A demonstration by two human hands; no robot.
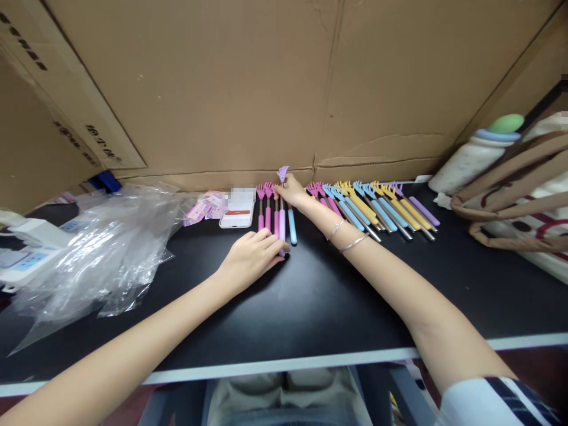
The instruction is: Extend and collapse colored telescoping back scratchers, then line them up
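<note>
Both hands are on a purple back scratcher [282, 220] with a claw-shaped head. My right hand [293, 192] pinches its shaft just below the claw. At the lower end, the fingers of my left hand [255, 254] close on the handle. Beside it lie pink back scratchers [268, 216] on the left and a blue back scratcher [291, 226] on the right, whose head is hidden behind my right hand. Further right, a row of several pink, blue, yellow and purple back scratchers [377, 207] lies on the black table [328, 307], some with metal tubes showing.
Clear plastic bags [110, 254] are heaped on the left near a white power strip [26, 254]. A phone [238, 208] and pink cards [205, 207] lie at the back. At right stand a white bottle [474, 157] and a bag [523, 213]. Cardboard [231, 89] walls the back.
</note>
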